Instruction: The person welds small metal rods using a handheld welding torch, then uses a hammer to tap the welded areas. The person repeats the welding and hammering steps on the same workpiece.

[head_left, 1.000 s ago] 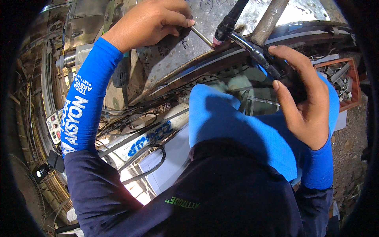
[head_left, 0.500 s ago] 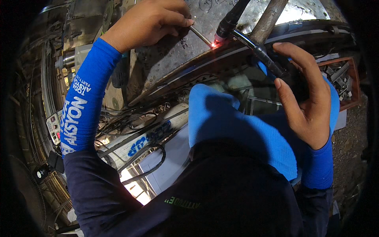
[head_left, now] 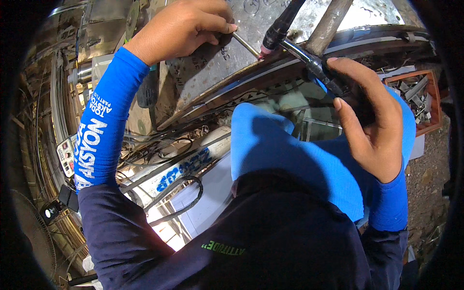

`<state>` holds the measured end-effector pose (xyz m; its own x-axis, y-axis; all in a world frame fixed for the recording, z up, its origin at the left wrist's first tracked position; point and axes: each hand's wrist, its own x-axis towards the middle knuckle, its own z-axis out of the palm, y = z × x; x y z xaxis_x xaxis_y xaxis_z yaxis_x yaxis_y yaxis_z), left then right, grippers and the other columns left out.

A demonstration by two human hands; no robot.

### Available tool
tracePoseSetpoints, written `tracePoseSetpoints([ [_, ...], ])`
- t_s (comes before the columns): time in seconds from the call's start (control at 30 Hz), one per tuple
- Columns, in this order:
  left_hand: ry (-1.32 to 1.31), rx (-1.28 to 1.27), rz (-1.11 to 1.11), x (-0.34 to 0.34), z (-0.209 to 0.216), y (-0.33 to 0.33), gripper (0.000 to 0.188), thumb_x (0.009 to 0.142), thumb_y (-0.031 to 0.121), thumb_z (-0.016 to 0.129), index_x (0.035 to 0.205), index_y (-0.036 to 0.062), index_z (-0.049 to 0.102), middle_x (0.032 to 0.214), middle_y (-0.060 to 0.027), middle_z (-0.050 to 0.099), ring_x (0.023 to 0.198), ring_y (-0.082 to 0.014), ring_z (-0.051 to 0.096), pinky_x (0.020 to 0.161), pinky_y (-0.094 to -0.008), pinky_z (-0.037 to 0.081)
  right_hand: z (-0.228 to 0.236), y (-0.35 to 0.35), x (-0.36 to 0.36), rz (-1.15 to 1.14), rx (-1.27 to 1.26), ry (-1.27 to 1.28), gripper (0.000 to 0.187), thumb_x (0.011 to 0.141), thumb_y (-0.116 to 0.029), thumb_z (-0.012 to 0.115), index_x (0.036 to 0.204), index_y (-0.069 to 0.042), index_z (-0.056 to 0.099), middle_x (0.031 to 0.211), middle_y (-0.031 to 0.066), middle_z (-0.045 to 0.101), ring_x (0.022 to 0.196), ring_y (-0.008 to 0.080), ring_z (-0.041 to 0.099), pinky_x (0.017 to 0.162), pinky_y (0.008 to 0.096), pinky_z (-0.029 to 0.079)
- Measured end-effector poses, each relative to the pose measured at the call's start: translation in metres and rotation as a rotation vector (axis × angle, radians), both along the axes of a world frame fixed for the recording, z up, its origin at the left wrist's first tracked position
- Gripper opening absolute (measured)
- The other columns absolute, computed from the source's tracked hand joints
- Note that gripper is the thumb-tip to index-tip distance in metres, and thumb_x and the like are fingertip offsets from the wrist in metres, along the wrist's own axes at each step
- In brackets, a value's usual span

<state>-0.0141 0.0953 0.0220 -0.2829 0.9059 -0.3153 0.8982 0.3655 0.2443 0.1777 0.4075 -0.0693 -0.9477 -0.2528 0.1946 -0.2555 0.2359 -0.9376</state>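
Note:
My left hand [head_left: 193,24] is closed at the upper left, thumb and finger pinching the end of a thin metal rod [head_left: 246,45]. The rod's other end meets the edge of a grey metal sheet [head_left: 203,72], close beside the pink nozzle of a black welding torch [head_left: 276,33]. No glow shows at the nozzle. My right hand [head_left: 377,121] curls around the torch's handle at the right, index finger and thumb on either side of it. The other fingers are hidden in shadow behind the handle.
A worn round bar [head_left: 328,29] lies across the sheet behind the torch. An orange-red bin [head_left: 430,123] of metal scraps stands at the right. Cables [head_left: 159,150], a white cylinder [head_left: 217,140] and a blue cloth [head_left: 261,130] are below the sheet. A power strip [head_left: 66,154] sits left.
The bright red glow at the torch nozzle has gone out, and the surroundings look lighter. My right hand and the torch have shifted slightly left. My left hand holds still with the rod.

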Motion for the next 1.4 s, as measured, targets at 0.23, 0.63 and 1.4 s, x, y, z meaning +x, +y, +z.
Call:
tracePoseSetpoints([
  [0.23, -0.023, 0.036, -0.028, -0.005, -0.006, -0.010, 0.034, 0.078, 0.000, 0.079, 0.111, 0.0062, 0.080, 0.110, -0.0114, 0.075, 0.099, -0.0352, 0.069, 0.086, -0.0449, 0.057, 0.001, 0.002, 0.000, -0.007, 0.005, -0.004, 0.050, 0.096, 0.001, 0.070, 0.145, -0.001, 0.061, 0.145, 0.0137, 0.065, 0.137, 0.0247, 0.061, 0.118, 0.0387, 0.043],
  [0.63, -0.002, 0.007, 0.013, 0.003, 0.001, -0.005, 0.037, 0.076, -0.001, 0.081, 0.112, 0.0062, 0.080, 0.109, -0.0120, 0.072, 0.103, -0.0359, 0.067, 0.087, -0.0458, 0.056, 0.009, 0.000, -0.002, 0.027, -0.026, -0.036, 0.051, 0.094, 0.009, 0.065, 0.145, 0.003, 0.060, 0.143, 0.0152, 0.065, 0.134, 0.0226, 0.062, 0.117, 0.0346, 0.043],
  [1.4, 0.015, 0.005, 0.008, 0.001, -0.001, -0.005, 0.037, 0.076, 0.002, 0.083, 0.112, 0.0062, 0.081, 0.109, -0.0113, 0.072, 0.106, -0.0349, 0.068, 0.089, -0.0456, 0.056, 0.007, -0.004, 0.000, -0.001, 0.001, -0.008, 0.050, 0.094, 0.008, 0.066, 0.143, 0.002, 0.062, 0.141, 0.0167, 0.066, 0.131, 0.0244, 0.064, 0.114, 0.0352, 0.047],
])
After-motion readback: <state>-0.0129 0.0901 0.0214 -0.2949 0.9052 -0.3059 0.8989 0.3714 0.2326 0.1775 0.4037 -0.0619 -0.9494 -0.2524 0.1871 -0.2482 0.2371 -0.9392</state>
